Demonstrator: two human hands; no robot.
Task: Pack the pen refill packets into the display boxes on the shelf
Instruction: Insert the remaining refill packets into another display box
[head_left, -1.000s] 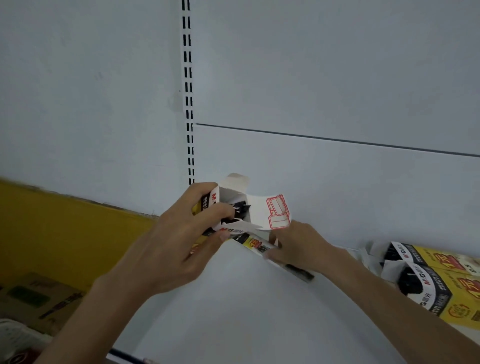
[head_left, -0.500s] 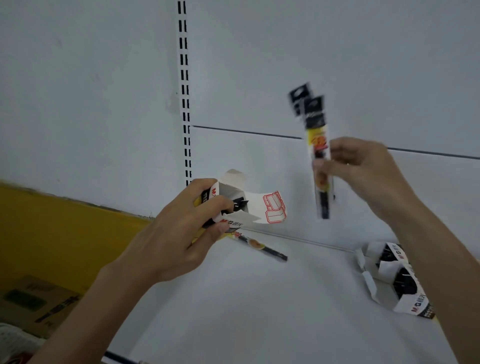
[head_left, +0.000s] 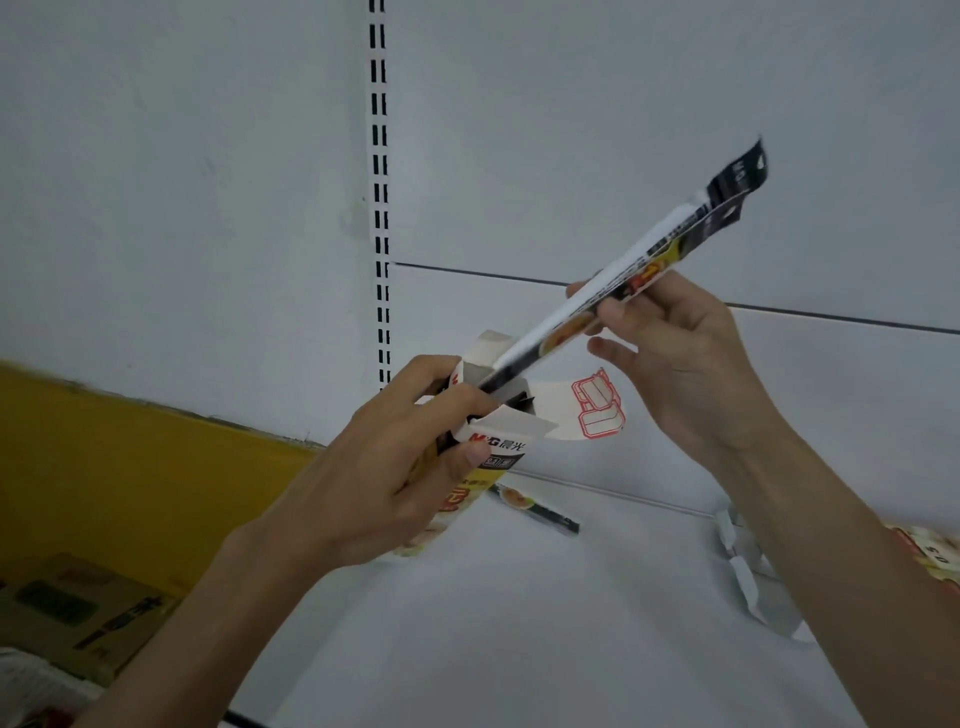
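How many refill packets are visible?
3: seemingly two packets pinched in the right hand, tips in the held box; one packet on the shelf. Others may hide inside.

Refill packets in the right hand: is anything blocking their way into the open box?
Nothing visible does. The refill packets, pinched by the right hand, have their lower tip at the open mouth of the display box. Its flaps are folded outward, and the left hand grips the box's side.
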